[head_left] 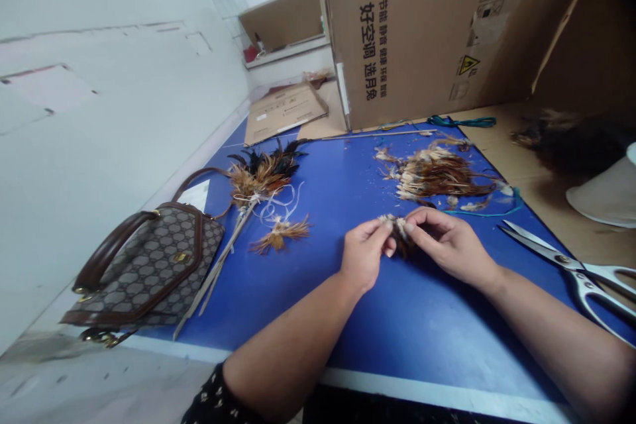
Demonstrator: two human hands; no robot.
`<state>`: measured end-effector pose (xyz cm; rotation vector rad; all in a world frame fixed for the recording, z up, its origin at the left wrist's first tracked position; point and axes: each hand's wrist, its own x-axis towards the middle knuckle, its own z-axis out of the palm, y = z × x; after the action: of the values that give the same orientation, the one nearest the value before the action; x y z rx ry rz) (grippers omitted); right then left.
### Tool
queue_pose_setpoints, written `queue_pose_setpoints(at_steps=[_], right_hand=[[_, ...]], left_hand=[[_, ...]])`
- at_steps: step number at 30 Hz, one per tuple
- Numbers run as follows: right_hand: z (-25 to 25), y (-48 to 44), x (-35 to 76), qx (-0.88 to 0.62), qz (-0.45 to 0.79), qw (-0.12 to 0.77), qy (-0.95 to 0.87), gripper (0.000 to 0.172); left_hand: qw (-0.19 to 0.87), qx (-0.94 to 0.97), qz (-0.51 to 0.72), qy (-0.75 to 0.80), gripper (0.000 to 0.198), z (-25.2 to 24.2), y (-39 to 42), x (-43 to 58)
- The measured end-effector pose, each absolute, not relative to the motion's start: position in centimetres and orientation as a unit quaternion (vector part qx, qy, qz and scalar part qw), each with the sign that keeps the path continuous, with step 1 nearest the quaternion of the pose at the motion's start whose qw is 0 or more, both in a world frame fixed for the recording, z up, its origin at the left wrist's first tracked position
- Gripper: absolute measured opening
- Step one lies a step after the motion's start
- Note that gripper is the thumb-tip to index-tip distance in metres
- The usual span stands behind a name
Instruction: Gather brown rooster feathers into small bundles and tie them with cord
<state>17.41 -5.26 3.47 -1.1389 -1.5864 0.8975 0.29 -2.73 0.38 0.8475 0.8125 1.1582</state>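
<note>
My left hand [366, 248] and my right hand [447, 238] meet over the blue table, both pinching a small bunch of brown feathers [400, 238] by its pale, fluffy top. The dark tips hang down between my fingers, partly hidden. Just beyond lies a pile of brown feathers [437, 173] with cream quill ends, loose bits scattered around it. To the left rests a small tan feather tuft [281, 235] near some white string [278, 202]. Behind that tuft, a larger black-and-tan feather bundle [263, 175] is joined to thin sticks [216, 265].
A patterned handbag [163, 258] stands at the left by the wall. Large scissors [566, 262] lie partly spread at the right edge. A tall cardboard box [422, 33] rises at the back. Green cord [462, 122] lies behind the pile, and a whitish container [603, 192] sits far right.
</note>
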Motion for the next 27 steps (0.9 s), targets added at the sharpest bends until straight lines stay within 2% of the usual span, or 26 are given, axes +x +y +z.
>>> queue_pose_setpoints(at_steps=[7, 13, 18, 23, 27], right_hand=[[2.6, -5.2, 16.9, -0.497, 0.346, 0.471, -0.641, 0.030], [1.8, -5.1, 17.0, -0.514, 0.388, 0.467, -0.606, 0.039], [2.1, -5.0, 16.9, -0.534, 0.346, 0.473, -0.610, 0.044], [2.3, -5.1, 16.8, -0.506, 0.360, 0.500, -0.604, 0.037], [2.4, -5.1, 17.3, -0.487, 0.242, 0.534, -0.647, 0.027]], left_hand=[[0.705, 0.385, 0.491, 0.337, 0.029, 0.3, -3.3, 0.5], [0.715, 0.400, 0.478, 0.317, 0.030, 0.3, -3.5, 0.4], [0.740, 0.361, 0.475, 0.309, 0.030, 0.9, -3.4, 0.4], [0.750, 0.335, 0.481, 0.306, 0.030, 1.4, -3.1, 0.1], [0.749, 0.374, 0.439, 0.327, 0.034, 1.2, -3.1, 0.0]])
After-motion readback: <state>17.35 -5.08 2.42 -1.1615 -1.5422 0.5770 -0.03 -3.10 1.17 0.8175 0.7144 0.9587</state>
